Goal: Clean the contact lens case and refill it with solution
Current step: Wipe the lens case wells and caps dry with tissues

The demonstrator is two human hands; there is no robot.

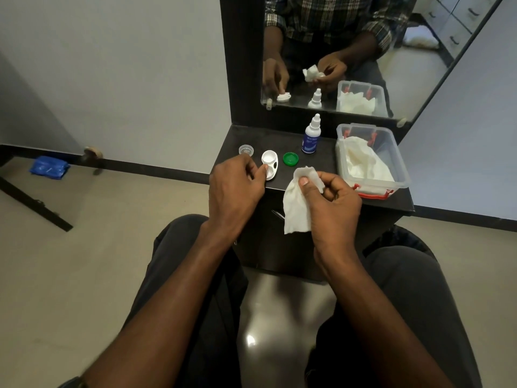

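- Desk (313,175): a small dark surface set against a wall mirror (363,37); all items of the task lie on it.
- Contact lens case (270,164): white, lying on the desk near its left front edge. The far well is uncapped and shows a white interior; the near end is partly covered by the left fingers.
- Left hand (235,189): fingers curled, with the thumb and fingertip closed on the near end of the contact lens case, which remains on the desk.
- Right hand (330,200): thumb and fingers pinched together on a white tissue (298,203). The upper part of the tissue is bunched over the fingertips; the remainder hangs down in front of the desk edge.
- The two hands are apart, the tissue just to the right of the case and not touching it.
- Green cap (290,158): lying open side up, just right of the case.
- Clear cap (246,150): small and transparent, standing just left of the case's far end.
- Solution bottle (311,135): white with a blue label, upright behind the green cap, nozzle uncovered.
- Plastic box (402,175): clear, with red clips, at the right side of the desk; it holds crumpled white tissues.
- Floor: a blue packet (49,167) lies at the far left beside the wall.
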